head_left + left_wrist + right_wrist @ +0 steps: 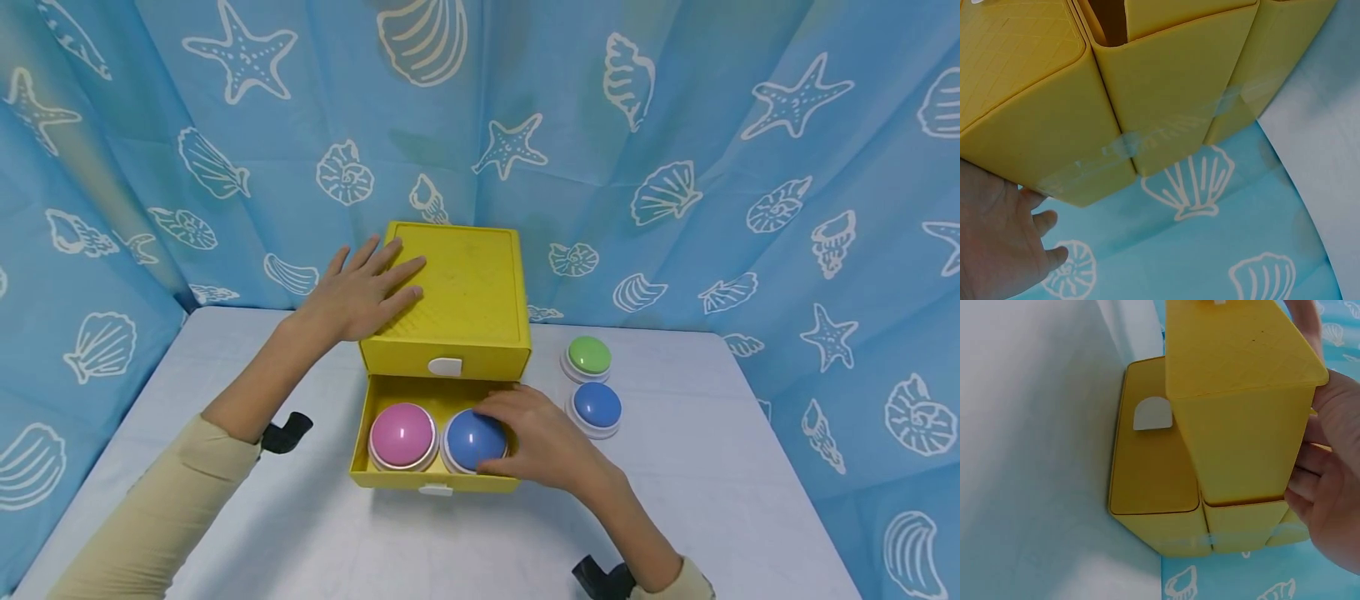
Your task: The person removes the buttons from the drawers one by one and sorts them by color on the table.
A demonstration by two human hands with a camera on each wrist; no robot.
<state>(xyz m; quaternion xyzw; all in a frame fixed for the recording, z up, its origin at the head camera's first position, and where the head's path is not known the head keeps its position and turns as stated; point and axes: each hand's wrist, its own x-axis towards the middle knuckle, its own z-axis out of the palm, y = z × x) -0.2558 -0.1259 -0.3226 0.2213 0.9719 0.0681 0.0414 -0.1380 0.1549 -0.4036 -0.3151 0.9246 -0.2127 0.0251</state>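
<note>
Glossy blue dome (472, 440), pale-rimmed, seemingly round, partly behind right hand (543, 437)

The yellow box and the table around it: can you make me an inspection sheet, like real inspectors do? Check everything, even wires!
Surface: white tabletop, with soft shadows on it.
Job's things: yellow box with an open drawer; in it, a pink dome on the left and a blue dome on the right. Outside, right of the box: a green dome and a second blue dome.
Clutter: nothing seen.
Hands: left hand rests on the box's top, fingers spread; right hand holds the blue dome in the drawer. Each wrist wears a black device.
Cables: nothing seen.
Surroundings: blue curtain with white shells and starfish.
</note>
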